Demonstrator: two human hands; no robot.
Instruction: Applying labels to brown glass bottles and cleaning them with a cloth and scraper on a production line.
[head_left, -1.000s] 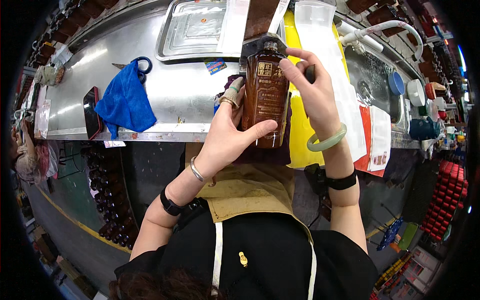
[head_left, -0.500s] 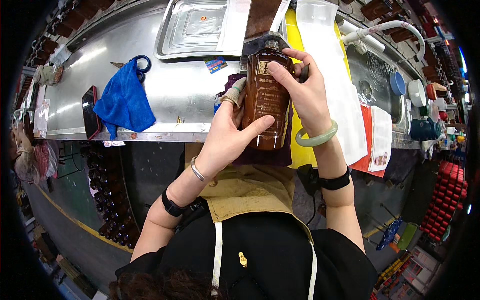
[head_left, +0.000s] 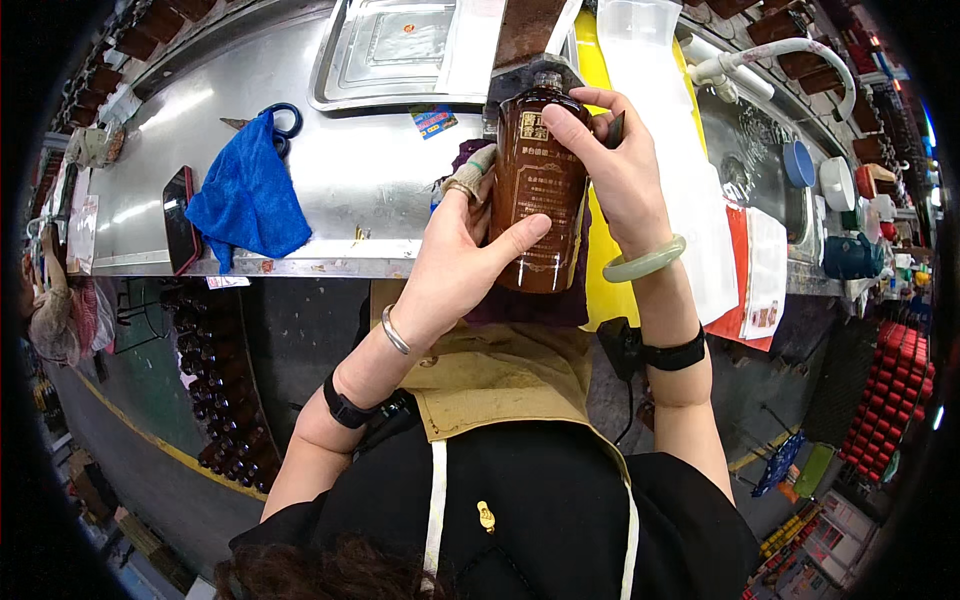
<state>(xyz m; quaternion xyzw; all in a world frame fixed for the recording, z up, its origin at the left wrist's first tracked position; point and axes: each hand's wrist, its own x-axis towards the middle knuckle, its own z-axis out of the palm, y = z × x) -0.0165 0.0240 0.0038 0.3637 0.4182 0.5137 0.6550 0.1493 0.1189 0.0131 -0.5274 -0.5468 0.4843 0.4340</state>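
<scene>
A brown glass bottle [head_left: 540, 200] with gold printing stands out between my two hands, neck pointing away from me, over the front edge of the steel table. My left hand [head_left: 465, 250] is closed around its left side, thumb lying across the printed face. A cloth cover sits on one of that hand's fingers. At the bottle's right shoulder, my right hand [head_left: 625, 185] presses its thumb near the upper gold print. Between its fingers pokes a small dark flat piece [head_left: 615, 130], its kind unclear. Dark purple cloth [head_left: 560, 308] lies beneath the bottle.
To the left lie a blue cloth [head_left: 250, 195], blue-handled scissors [head_left: 288, 122] and a phone [head_left: 181, 220]. A metal tray [head_left: 330, 85] stands beyond. On the right are white sheets over yellow material [head_left: 608, 290], then a sink [head_left: 735, 140] with a curved tap [head_left: 790, 48].
The bottle and both hands have shifted slightly away from me and to the right. My right thumb sits a little higher on the bottle; both hands keep their hold.
</scene>
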